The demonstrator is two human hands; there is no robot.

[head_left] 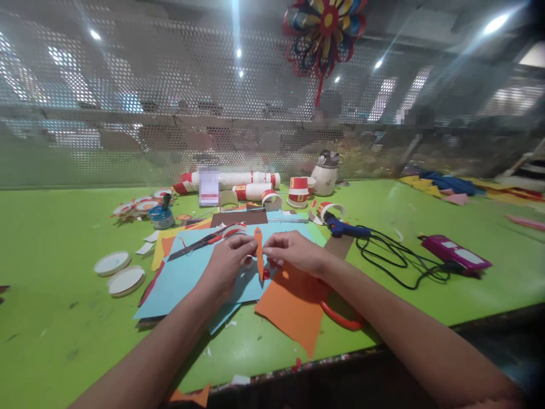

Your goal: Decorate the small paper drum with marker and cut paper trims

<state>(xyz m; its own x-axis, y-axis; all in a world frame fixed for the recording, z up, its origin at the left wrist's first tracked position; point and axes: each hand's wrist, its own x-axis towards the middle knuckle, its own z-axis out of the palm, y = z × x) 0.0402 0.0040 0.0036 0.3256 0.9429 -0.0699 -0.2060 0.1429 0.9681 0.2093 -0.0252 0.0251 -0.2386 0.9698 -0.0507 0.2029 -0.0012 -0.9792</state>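
Between my two hands a narrow orange paper strip (259, 255) stands nearly upright, pointed at its lower end, with a small dark mark near the top. My left hand (232, 258) is closed, its thumb and forefinger pinching the strip's left edge. From the other side, the curled fingertips of my right hand (292, 250) pinch at the right edge. Below the strip is a small red piece (266, 274). Light blue paper sheets (179, 284) lie under both hands, and an orange paper sheet (292, 307) lies below my right wrist. Scissors (200, 244) rest left of my left hand.
A blue glue gun (347, 228) and its black cable lead to a purple box (455, 254) at right. Left are a blue jar (162, 216) and white discs (126, 280). Paper cups (298, 191) and a kettle-like jug (326, 173) stand behind. A red-orange handle (340, 318) lies under my right forearm.
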